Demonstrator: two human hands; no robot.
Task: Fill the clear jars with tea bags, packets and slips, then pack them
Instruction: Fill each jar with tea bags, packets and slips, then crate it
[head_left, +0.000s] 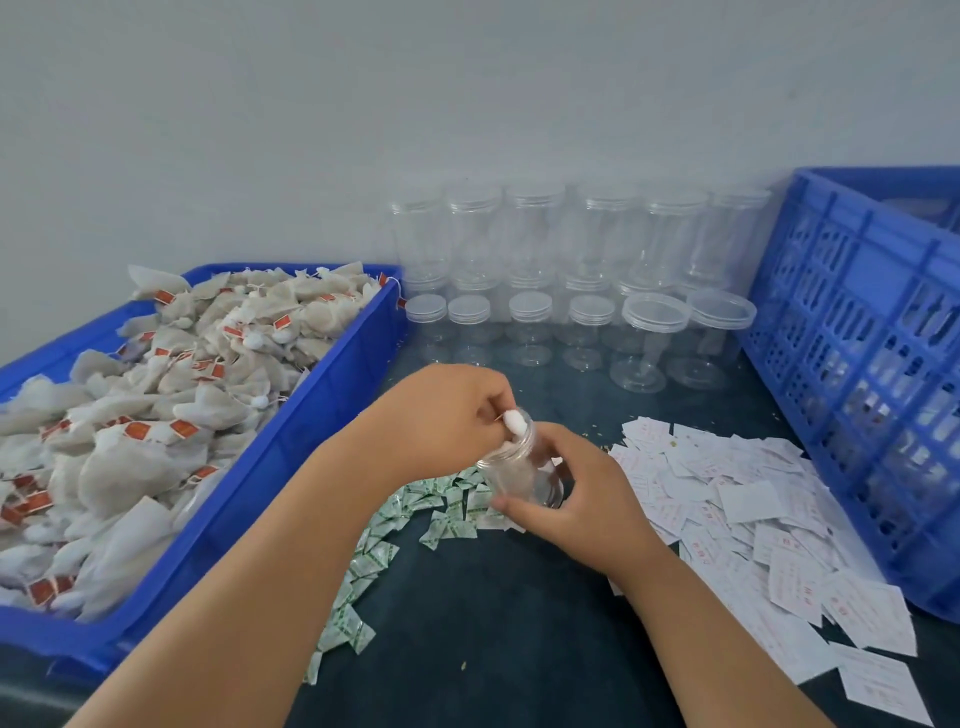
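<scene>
Beside held jar (524, 470), packets (447, 506), slips (753, 499), blue crate (857, 364)

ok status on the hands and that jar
Right hand grips clear jar, tilted. Left hand pinches tea bag at its mouth. Nothing in the way.

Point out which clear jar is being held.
The jar gripped by the right hand, tilted over the green packets; the left hand holds a tea bag at its mouth. The other jars stand by the wall.

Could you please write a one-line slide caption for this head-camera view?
The right hand holds a tilted clear jar while the left hand pinches a tea bag at its mouth.
</scene>
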